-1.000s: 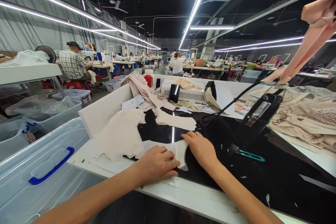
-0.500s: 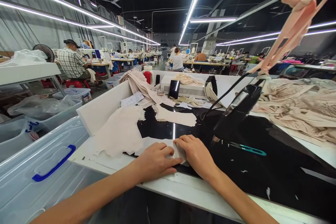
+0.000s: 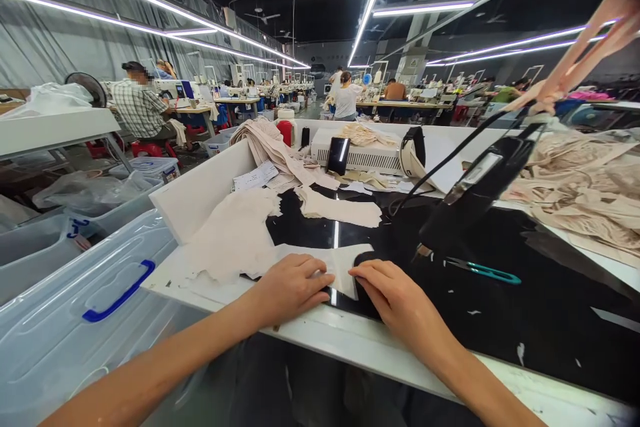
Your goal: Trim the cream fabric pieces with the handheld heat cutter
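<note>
Cloth (image 3: 345,263) lay on the bench (image 3: 550,320), lower centre of frame, between the 2 hands. Long axis ran roughly left-right across the frame; right end widened toward the near edge. Left hand (image 3: 293,287) had more of it: rested over the near side, fingers loosely bent, thumb apart from index, no clear grip. Right hand (image 3: 403,297) was at the right end, thumb and fingertips almost together by the edge; couldn't tell if they pinched it or only touched.

Left hand hid part of the near side; both palms out of sight. Left end ran up to the pale pile (image 3: 230,233), centre left; overlap hard to make out. Snips (image 3: 493,273) lay right of the right hand, well apart. Black tool (image 3: 477,187) above them in frame, lower end dark on dark. Both forearms cut off at bottom edge.
</note>
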Tool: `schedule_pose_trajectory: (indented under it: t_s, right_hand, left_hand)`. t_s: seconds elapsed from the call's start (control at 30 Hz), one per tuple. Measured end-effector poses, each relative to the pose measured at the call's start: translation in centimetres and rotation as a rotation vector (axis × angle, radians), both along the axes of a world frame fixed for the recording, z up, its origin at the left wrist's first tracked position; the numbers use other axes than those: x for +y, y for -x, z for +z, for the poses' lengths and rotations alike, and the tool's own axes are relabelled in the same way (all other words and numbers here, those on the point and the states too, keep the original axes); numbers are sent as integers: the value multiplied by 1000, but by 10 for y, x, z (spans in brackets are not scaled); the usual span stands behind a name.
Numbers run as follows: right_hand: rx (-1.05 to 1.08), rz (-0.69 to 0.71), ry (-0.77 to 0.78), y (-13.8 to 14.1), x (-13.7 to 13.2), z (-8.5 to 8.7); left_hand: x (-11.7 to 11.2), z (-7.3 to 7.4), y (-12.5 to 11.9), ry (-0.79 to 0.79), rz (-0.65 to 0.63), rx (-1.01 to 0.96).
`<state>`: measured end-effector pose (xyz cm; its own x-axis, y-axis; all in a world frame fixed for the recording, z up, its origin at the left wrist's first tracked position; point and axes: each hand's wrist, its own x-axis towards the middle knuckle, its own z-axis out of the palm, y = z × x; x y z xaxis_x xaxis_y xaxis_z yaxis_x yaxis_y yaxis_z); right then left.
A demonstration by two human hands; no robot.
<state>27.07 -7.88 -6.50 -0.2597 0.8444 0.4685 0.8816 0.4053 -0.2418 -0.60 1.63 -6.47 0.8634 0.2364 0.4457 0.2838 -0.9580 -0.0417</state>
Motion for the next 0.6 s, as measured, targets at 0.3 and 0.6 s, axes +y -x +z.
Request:
schedule_pose_trajectory:
  t_s: [0.3, 0.6]
  right_hand:
    - [137, 31, -94, -2, -24, -10]
    - [205, 19, -239, -9, -39, 10]
  left_hand:
    - [0, -4, -29, 34, -105, -16]
    - [7, -4, -54, 79, -154, 44]
